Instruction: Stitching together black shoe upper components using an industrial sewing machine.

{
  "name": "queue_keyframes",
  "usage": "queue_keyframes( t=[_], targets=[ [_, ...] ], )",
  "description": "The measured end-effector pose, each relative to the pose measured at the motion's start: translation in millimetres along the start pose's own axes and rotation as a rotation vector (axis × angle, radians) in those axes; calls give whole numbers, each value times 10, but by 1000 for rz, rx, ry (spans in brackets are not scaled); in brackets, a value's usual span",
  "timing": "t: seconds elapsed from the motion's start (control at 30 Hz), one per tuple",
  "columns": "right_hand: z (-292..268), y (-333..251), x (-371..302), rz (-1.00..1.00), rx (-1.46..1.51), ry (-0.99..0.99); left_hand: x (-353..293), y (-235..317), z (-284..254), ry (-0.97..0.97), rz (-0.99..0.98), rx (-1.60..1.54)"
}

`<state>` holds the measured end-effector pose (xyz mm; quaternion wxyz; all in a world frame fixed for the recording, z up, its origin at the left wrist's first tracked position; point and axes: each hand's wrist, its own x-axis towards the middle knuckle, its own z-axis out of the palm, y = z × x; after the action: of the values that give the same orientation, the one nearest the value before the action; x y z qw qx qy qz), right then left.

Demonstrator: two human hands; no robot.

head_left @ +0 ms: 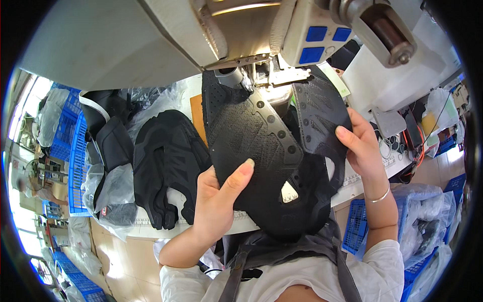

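A black shoe upper (241, 136) with a textured surface and eyelet holes along its opening lies under the sewing machine's (261, 75) lit needle area. My left hand (216, 196) grips its near left edge, thumb on top and fingers hidden beneath. On the far right side of the same upper, my right hand (361, 143) pinches the edge, thumb above and the other fingers mostly underneath. The upper's near end hangs toward my apron (282, 246). Left of my left hand, a stack of black shoe uppers (168, 166) rests on the table.
Black pieces in clear plastic (118, 191) lie at the table's left edge beside a blue crate (78, 166). A ruler strip (352, 189) runs along the near table edge. Bagged items fill a blue crate (415, 267) at lower right. Cables (420, 146) lie at the right.
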<state>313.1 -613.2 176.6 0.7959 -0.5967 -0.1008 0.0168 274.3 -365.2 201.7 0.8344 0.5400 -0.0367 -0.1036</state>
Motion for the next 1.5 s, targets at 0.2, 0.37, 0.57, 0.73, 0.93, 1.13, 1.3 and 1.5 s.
queue_keyframes(
  t=[0.2, 0.37, 0.57, 0.73, 0.93, 1.13, 1.3, 1.5],
  targets=[
    [276, -82, -328, -141, -224, 117, -3, 43, -87, 169, 51, 62],
    [401, -52, -375, -204, -209, 225, 68, 166, -154, 181, 125, 206],
    [349, -16, -239, -92, 37, 256, 109, 168, -121, 202, 161, 220],
    [318, -33, -98, -17, 192, 254, 175, 192, -96, 214, 193, 219],
    [264, -80, -1, 33, 311, 137, 275, 246, -190, 169, 148, 214],
    [208, -45, 74, 27, 322, 74, 352, 319, -222, 122, 133, 223],
    [219, -44, 145, 74, 227, 139, 415, 361, -240, 131, 129, 239],
    [89, -9, 275, 101, 247, 61, 472, 356, -226, 110, 138, 200]
  ],
)
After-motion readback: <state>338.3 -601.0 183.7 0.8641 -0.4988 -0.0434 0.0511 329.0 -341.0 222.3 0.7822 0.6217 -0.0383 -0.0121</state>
